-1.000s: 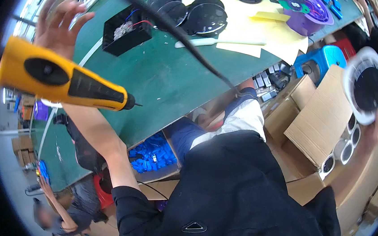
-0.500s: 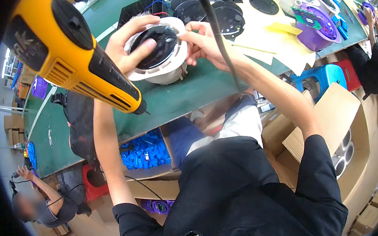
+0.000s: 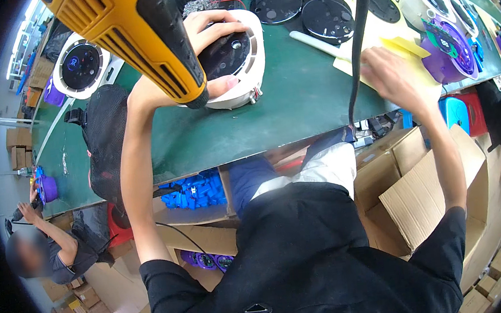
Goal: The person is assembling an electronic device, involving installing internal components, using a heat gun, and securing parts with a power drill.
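A white round housing [image 3: 257,54] with a glossy black disc [image 3: 233,55] in its face stands tilted on the green table. My left hand [image 3: 208,44] grips it, fingers over the top of the disc and thumb at its lower edge. Apart from it, over yellow sheets [image 3: 419,79], is my right hand [image 3: 392,75]. Its fingers look curled but are blurred, so whether they hold anything is unclear. A yellow and black electric screwdriver [image 3: 133,38] hangs in front of my left hand and hides part of it.
Several black discs [image 3: 326,18] lie behind, beside a white stick-like piece [image 3: 319,44]. Purple [image 3: 441,56] and white housings [image 3: 419,4] stand at right. A dark cable [image 3: 360,45] hangs ahead. Left are a black mesh bag [image 3: 106,145] and another white housing [image 3: 68,83]; people work on both sides.
My right hand has left the housing's rim and moved right, over the yellow sheets. My left hand still holds the housing. The white stick-like piece and left-hand white housing now show.
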Available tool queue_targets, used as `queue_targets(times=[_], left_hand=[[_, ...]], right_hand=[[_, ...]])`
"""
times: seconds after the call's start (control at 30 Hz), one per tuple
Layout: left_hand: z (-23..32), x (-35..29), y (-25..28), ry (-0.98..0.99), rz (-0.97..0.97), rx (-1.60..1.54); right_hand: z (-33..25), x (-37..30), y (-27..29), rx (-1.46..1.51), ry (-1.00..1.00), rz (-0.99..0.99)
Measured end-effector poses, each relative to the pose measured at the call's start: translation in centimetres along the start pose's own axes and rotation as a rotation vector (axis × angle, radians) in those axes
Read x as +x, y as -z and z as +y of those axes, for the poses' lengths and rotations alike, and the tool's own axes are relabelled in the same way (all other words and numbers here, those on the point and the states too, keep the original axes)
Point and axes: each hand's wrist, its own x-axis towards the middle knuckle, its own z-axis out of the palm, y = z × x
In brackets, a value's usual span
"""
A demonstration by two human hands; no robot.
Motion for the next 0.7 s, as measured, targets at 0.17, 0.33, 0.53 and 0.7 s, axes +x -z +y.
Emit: queue_targets(times=[0.17, 0.33, 0.53, 0.7], left_hand=[[1.0, 0.4, 0.1, -0.019, 0.058, 0.049], [0.6, 0.2, 0.2, -0.035, 0.006, 0.078], [0.0, 0.9, 0.4, -0.108, -0.025, -0.1], [0.5, 0.7, 0.3, -0.094, -0.001, -0.195]], right_hand=[[-0.7, 0.7, 6.0, 0.299, -0.034, 0.087], [-2.9, 4.6, 6.4, 0.317, 0.426, 0.022], [-2.0, 8.2, 6.1, 0.315, 0.545, -0.064], [-3.1, 10.2, 7.7, 0.235, 0.573, -0.219]])
